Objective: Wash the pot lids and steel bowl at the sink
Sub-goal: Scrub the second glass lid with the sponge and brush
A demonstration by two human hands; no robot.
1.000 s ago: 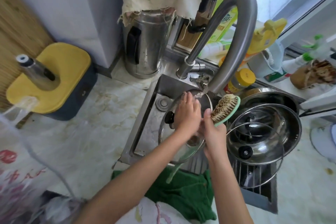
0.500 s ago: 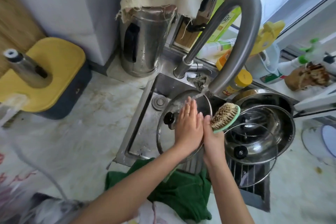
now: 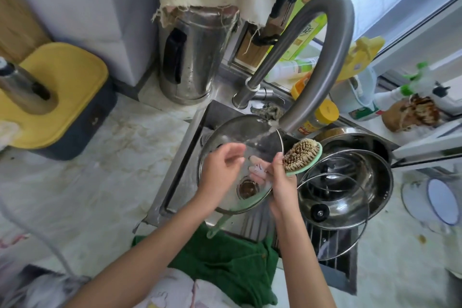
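Note:
A glass pot lid (image 3: 232, 132) is tilted over the sink (image 3: 190, 147), and water from the grey faucet (image 3: 332, 52) hits its upper edge. My left hand (image 3: 220, 170) lies on the lid's top with fingers curled; the knob is hidden under it. My right hand (image 3: 281, 182) grips a green scrub brush (image 3: 300, 155), bristles up, and its fingers show through the glass under the lid's right rim. To the right, a second glass lid (image 3: 322, 210) with a black knob leans in a steel bowl (image 3: 380, 182).
A steel kettle (image 3: 195, 57) and a knife block (image 3: 260, 45) stand behind the sink. Bottles (image 3: 322, 115) crowd the window ledge. A green cloth (image 3: 225, 265) hangs over the front edge. A yellow-lidded box (image 3: 62, 97) sits on the left counter.
My left hand slid left across the lid and curled its fingers where the knob was showing. The lid tilted more. My right hand and the brush stayed put.

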